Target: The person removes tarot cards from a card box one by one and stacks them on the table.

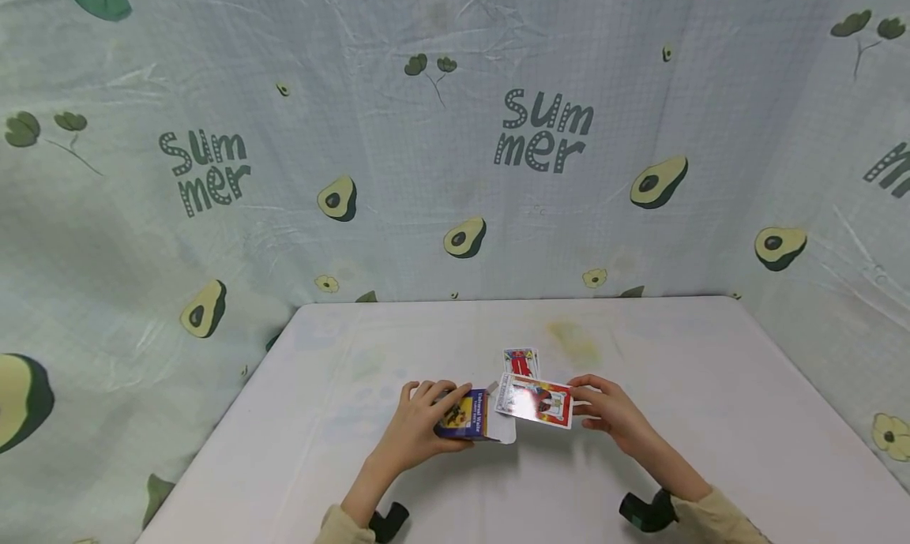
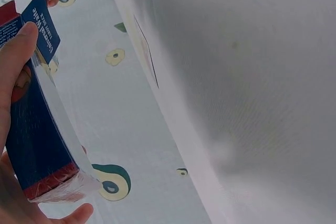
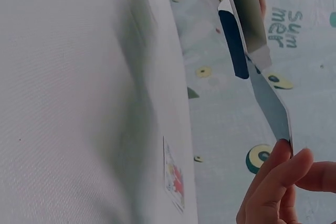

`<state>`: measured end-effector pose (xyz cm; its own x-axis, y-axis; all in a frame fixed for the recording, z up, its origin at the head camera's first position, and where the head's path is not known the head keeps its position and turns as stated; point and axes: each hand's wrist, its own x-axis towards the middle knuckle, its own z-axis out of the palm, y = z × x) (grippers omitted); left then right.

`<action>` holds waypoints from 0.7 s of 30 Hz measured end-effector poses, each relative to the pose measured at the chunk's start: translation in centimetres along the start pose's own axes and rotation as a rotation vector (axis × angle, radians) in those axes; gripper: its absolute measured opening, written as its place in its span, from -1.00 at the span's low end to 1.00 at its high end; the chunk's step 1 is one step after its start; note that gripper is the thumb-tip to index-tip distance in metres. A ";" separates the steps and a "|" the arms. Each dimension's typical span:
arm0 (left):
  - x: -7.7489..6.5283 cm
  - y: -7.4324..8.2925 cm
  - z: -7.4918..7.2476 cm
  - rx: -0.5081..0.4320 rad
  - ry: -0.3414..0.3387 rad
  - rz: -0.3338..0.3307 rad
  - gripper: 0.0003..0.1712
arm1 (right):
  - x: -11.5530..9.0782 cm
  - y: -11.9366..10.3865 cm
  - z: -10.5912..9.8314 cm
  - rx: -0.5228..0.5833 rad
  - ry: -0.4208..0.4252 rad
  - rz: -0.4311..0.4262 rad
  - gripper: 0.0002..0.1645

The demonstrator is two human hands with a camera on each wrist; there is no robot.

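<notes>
My left hand (image 1: 418,427) grips a blue and yellow tarot card box (image 1: 464,414) lettered "Universal Waite", tilted above the table. Its flap hangs open, and in the right wrist view the box's inside (image 3: 251,22) looks hollow. Clear wrap crumples at the closed end (image 2: 65,190) in the left wrist view. Between thumb and fingers my right hand (image 1: 611,411) pinches a glossy red-bordered card (image 1: 533,399) by its right edge. The card's other end is at the box mouth; whether others lie behind it I cannot tell. Beyond, several cards (image 1: 521,361) lie on the table.
The white table (image 1: 370,347) stretches out around both hands, with a yellowish stain (image 1: 574,343) past the cards. A pale curtain (image 1: 398,149) printed with avocados and "summer" hangs along the back and sides. Black wrist devices (image 1: 647,512) sit at both cuffs.
</notes>
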<state>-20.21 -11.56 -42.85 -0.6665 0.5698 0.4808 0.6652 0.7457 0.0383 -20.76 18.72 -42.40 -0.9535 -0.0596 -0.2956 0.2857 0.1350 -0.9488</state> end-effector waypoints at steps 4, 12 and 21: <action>0.0 -0.1 0.0 -0.002 0.002 0.004 -0.09 | 0.2 0.0 -0.1 0.053 0.007 0.016 -0.47; -0.1 -0.1 0.0 -0.011 0.012 -0.006 -0.07 | 0.4 -0.2 -0.6 0.161 -0.003 0.053 -0.42; -0.2 0.1 0.0 -0.026 0.022 -0.018 -0.07 | 0.1 -0.5 -0.9 0.211 -0.023 0.038 -0.38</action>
<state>-20.02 -11.66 -42.91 -0.6712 0.5481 0.4991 0.6615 0.7467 0.0695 -21.13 19.57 -41.86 -0.9398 -0.0817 -0.3318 0.3376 -0.0723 -0.9385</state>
